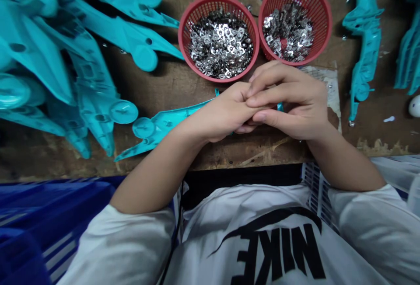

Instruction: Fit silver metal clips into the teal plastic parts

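Over the near part of the workbench, my left hand [227, 112] and my right hand [292, 106] meet. The right thumb and fingers close around the fingers of the left hand. Most left fingertips are hidden, so whether anything small lies between them cannot be told. Beneath the left hand and forearm lies a long teal plastic part [167, 123] with a round disc at its left end. Just beyond the hands stand two red mesh baskets, the left basket [215, 78] and the right basket [323, 22], both holding small shiny metal clips [223, 44].
Several teal plastic parts [95, 66] are piled on the left. Another teal part [364, 49] lies on the right, near a white round object [415, 106]. Torn paper [333, 88] sticks to the wooden bench [157, 88]. Blue crates [55, 219] stand below its front edge.
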### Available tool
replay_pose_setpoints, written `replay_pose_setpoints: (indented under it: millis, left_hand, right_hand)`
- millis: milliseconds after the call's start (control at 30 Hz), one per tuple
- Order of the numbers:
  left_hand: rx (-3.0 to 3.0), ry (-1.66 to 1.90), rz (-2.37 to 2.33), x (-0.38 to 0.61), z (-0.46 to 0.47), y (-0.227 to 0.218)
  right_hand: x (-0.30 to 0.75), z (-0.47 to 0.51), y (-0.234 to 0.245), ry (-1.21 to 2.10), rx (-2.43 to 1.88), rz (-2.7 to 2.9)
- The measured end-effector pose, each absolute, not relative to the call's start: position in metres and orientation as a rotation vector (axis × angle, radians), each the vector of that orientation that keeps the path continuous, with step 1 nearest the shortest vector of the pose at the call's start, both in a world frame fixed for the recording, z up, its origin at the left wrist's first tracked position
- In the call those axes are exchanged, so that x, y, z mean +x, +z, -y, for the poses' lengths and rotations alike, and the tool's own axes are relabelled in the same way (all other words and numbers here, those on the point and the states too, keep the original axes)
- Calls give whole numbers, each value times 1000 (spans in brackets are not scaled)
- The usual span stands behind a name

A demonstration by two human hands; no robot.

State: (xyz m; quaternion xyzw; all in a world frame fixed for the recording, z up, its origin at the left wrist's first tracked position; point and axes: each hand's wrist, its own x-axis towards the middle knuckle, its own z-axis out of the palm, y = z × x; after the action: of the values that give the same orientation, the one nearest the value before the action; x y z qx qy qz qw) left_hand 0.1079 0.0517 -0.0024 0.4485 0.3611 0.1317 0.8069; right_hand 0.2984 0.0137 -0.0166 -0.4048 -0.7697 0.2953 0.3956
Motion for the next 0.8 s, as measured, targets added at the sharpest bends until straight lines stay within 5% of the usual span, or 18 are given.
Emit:
replay_pose_setpoints:
  millis: [633,800]
  left_hand:
    - [909,315,-644,104,-50,-6]
    - [858,244,-543,107,-44,-4]
  right_hand:
    - [306,-16,-14,572,-1019,2189]
    - [325,5,-32,561,-1360,1918]
